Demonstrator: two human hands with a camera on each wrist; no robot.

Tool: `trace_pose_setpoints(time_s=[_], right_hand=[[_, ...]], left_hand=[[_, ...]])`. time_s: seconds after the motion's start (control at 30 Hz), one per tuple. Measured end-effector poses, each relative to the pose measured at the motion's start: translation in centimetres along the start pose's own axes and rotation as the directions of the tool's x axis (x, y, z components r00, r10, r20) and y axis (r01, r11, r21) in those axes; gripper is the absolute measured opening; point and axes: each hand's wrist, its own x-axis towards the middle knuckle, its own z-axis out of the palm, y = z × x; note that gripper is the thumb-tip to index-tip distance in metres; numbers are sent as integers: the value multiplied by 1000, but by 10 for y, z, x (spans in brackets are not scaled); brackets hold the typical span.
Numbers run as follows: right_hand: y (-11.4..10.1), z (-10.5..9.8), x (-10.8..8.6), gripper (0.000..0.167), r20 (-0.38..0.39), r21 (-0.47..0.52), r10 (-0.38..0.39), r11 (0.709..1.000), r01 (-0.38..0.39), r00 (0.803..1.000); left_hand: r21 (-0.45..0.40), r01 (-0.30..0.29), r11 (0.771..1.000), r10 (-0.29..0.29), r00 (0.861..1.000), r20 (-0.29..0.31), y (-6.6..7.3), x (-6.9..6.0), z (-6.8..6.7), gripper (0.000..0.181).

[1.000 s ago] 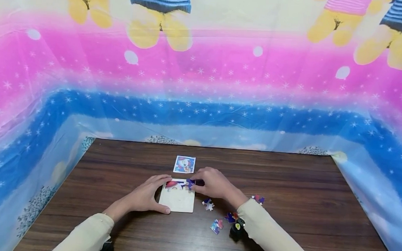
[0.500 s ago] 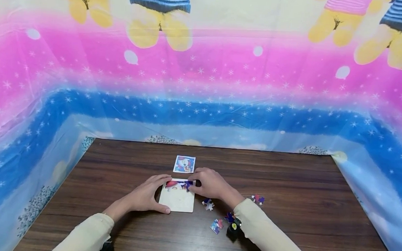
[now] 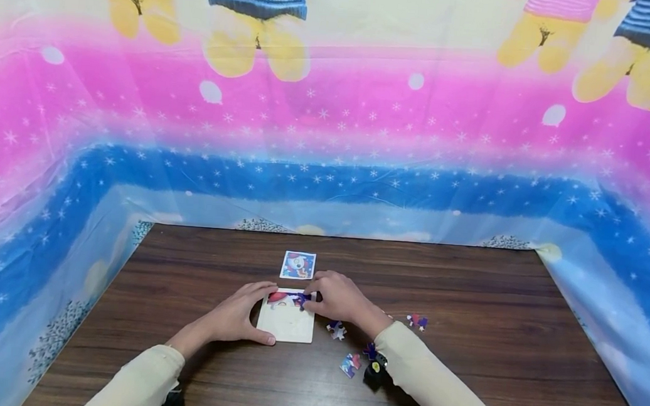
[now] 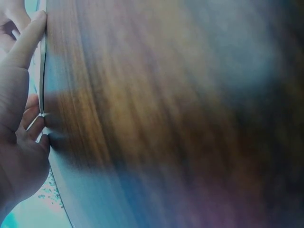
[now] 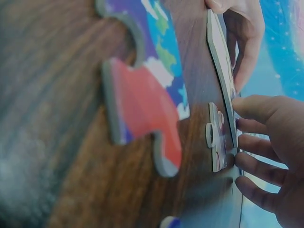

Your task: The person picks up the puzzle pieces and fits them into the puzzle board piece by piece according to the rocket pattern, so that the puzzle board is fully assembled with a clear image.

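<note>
A pale square puzzle board point(image 3: 285, 326) lies on the table, with colourful pieces along its far part. The left hand point(image 3: 232, 315) grips the board's left side, fingers at the far corner and thumb at the near edge; in the left wrist view, that hand point(image 4: 16, 114) spans the board's edge. Over the board's far right corner, the right hand point(image 3: 343, 298) pinches a dark purple piece point(image 3: 301, 299) between thumb and forefinger. In the right wrist view, the right hand's point(image 5: 278, 147) other fingers spread beside the board point(image 5: 219, 54).
A printed picture card point(image 3: 298, 265) lies just beyond the board. Loose pieces lie right of it: a pale one point(image 3: 337, 330), a red and blue one point(image 3: 350, 365), a dark one point(image 3: 370, 351) by the right sleeve, and others point(image 3: 416, 322) farther right. Patterned cloth surrounds the table.
The right hand has shifted slightly left over the board with the purple piece, and its forearm has followed. The left hand has stayed in place.
</note>
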Motion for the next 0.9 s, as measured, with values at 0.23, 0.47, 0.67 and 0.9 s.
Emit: trace_pose_setpoints(time_s=[0.23, 0.47, 0.67, 0.9], right_hand=[[-1, 0, 1, 27, 10, -43, -2, 999, 2, 1000], [-4, -1, -1, 30, 24, -28, 6, 1000, -5, 1000], [0, -3, -13, 30, -39, 16, 17, 1000, -17, 999], [-1, -12, -40, 33, -146, 108, 109, 990, -94, 983]], left_hand=[[7, -3, 1000, 3, 1000, -2, 0, 0, 0, 109], [10, -7, 1000, 7, 1000, -7, 0, 1, 0, 108], [24, -13, 1000, 13, 1000, -5, -2, 2, 1, 109], [21, -15, 1000, 16, 1000, -17, -2, 2, 1, 111]])
